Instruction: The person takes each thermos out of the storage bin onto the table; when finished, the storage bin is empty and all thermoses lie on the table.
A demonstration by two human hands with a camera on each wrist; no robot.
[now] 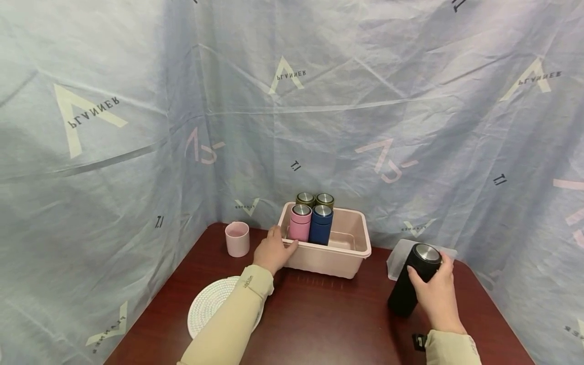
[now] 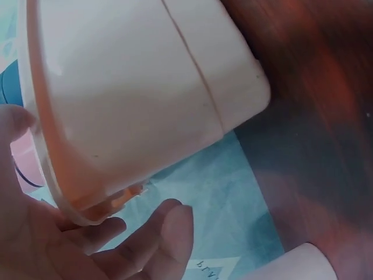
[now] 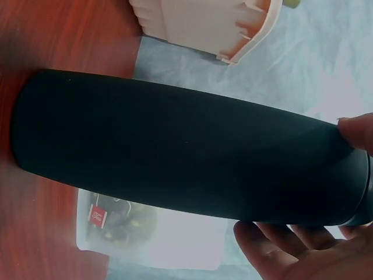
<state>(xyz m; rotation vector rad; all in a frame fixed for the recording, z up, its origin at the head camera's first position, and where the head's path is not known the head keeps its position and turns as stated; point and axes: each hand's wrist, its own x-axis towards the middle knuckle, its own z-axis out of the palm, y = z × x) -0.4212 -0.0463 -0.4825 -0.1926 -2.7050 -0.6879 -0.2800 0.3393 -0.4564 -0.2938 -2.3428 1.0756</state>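
Note:
My right hand grips a tall black thermos near its steel-topped lid, thumb on one side and fingers on the other. Whether its base touches the table cannot be told. At the left front corner of a pale pink plastic bin, my left hand holds the rim, the thumb over the edge in the left wrist view. Inside the bin's left part stand a pink thermos, a blue thermos and two olive ones behind, partly hidden.
A pink mug stands left of the bin. Partly under my left forearm lies a white woven round mat. Behind the black thermos is a translucent white pouch with a red-tagged tea bag. Grey printed cloth hangs around the dark red table.

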